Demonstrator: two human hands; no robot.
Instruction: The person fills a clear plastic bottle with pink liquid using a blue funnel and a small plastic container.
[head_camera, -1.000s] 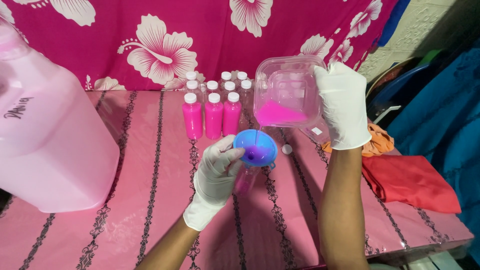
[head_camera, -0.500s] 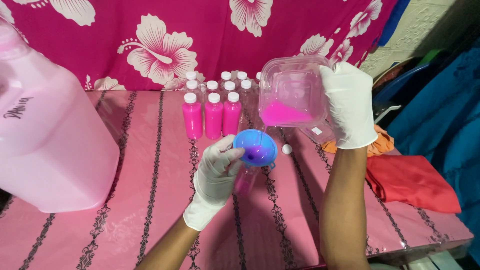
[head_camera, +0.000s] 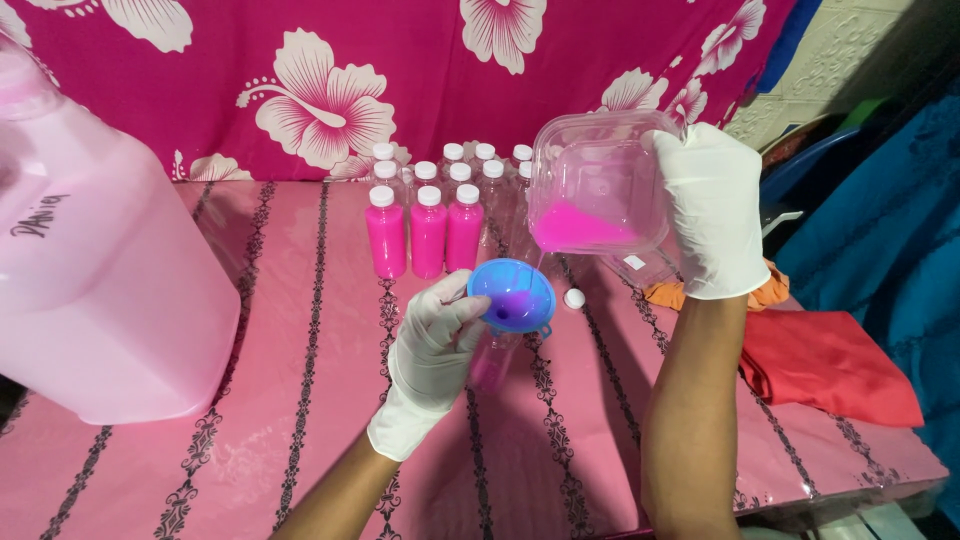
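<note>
Risk, judged: clear tub (head_camera: 598, 195), tilted in right hand (head_camera: 712, 210), fingers clamped round it, sends pink liquid over blue funnel (head_camera: 512, 295) rim if tipped too steeply. Small bottle (head_camera: 490, 358) under funnel, left hand (head_camera: 436, 345) fingers wrapped round it; could topple, overflow.

Around funnel: big pink jug (head_camera: 100, 270) far left; red cloth (head_camera: 830, 365) right; filled bottles (head_camera: 425, 235) just behind, crowding tub; loose white cap (head_camera: 574, 298) beside, on worktop (head_camera: 300, 400).

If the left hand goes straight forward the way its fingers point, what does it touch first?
Probably the blue funnel: the left hand already has its fingertips at the rim. Depth beyond is unclear.
</note>
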